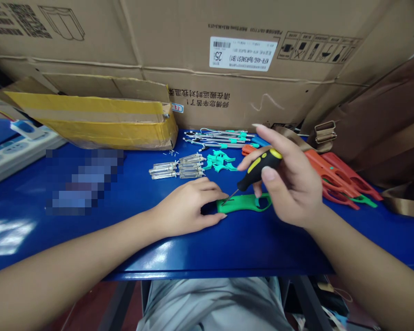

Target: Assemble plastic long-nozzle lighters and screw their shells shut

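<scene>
My right hand [290, 179] grips a black and yellow screwdriver [257, 172], its thin shaft slanting down to the left. The tip meets the left part of a green plastic handle-shaped casing [243, 203], which lies on the blue table and has a loop at its right end. My left hand [193, 204] pinches the casing's left end between thumb and fingers. Just behind the hands are several clear plastic parts [191, 166] in two groups and a small pile of teal trigger-like pieces [221, 161]. Whether a screw sits under the tip is too small to tell.
Thin metal rods with wires [221, 138] lie at the back. Orange and red casings [334, 174] are piled at right beside a brown bag [382, 128]. A yellow-taped carton [124, 124] stands back left, near a white power strip [17, 147]. Tiny pins [171, 152] lie before the carton.
</scene>
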### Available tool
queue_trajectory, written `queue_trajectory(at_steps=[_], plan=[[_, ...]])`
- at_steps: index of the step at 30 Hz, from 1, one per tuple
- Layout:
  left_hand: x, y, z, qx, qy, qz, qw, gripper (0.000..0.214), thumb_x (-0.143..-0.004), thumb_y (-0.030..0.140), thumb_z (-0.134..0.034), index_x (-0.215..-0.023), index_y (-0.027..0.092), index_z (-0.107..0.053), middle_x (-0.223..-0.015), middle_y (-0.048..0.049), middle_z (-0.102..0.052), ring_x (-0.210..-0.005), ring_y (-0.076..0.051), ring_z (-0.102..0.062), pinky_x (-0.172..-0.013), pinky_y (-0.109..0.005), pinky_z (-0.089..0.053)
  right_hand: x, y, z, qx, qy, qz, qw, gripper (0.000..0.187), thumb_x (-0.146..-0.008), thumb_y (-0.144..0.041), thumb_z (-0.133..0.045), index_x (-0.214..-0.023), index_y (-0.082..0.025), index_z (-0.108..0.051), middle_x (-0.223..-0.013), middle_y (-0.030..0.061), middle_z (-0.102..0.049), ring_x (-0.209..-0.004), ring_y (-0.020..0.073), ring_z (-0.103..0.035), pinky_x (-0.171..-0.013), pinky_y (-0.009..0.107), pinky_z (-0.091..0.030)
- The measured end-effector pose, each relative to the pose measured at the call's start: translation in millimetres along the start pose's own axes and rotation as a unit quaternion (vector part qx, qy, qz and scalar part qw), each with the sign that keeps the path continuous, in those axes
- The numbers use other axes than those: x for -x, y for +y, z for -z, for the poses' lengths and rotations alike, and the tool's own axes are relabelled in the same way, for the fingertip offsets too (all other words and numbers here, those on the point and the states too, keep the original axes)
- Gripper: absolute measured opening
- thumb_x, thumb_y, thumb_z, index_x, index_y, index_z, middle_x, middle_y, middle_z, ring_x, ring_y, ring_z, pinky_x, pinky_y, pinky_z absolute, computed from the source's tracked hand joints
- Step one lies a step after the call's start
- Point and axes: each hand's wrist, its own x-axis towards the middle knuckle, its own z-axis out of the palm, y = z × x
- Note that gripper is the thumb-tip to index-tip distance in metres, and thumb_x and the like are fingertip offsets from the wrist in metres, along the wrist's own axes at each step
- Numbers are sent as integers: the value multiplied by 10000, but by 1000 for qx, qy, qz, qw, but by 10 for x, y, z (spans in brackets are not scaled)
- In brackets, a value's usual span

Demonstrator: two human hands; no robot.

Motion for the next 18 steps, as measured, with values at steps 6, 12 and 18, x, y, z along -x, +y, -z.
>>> queue_trajectory(at_steps=[6, 12, 18], plan=[[5, 0, 0, -4, -4, 2, 1000, 293, -924, 295, -691, -1191, 176, -713, -1093, -80, -723, -1011, -235, -653, -905, -378, -542, 79, 66, -54, 46, 83, 84, 992, 596, -836, -356, -815, -1389, -386, -595, -1213, 54, -728, -798, 243, -743, -554, 365, -613], [7, 2, -2, -6, 0, 2, 1000, 283, -921, 286, -692, -1183, 183, -715, -1101, -77, -728, -1018, -230, -658, -920, -380, -543, 77, 3, -124, 4, 25, 40, 999, 534, -965, -327, -636, -1473, -370, -480, -1311, 70, -699, -1035, 286, -739, -708, 430, -669], [2, 7, 0, -7, 1, 2, 1000, 306, -912, 280, -703, -1201, 181, -713, -1076, -76, -729, -995, -232, -655, -888, -377, -548, 16, -31, -100, 50, 41, 70, 995, 479, -954, -311, -667, -1420, -333, -560, -1227, 59, -734, -984, 270, -749, -846, 474, -657]])
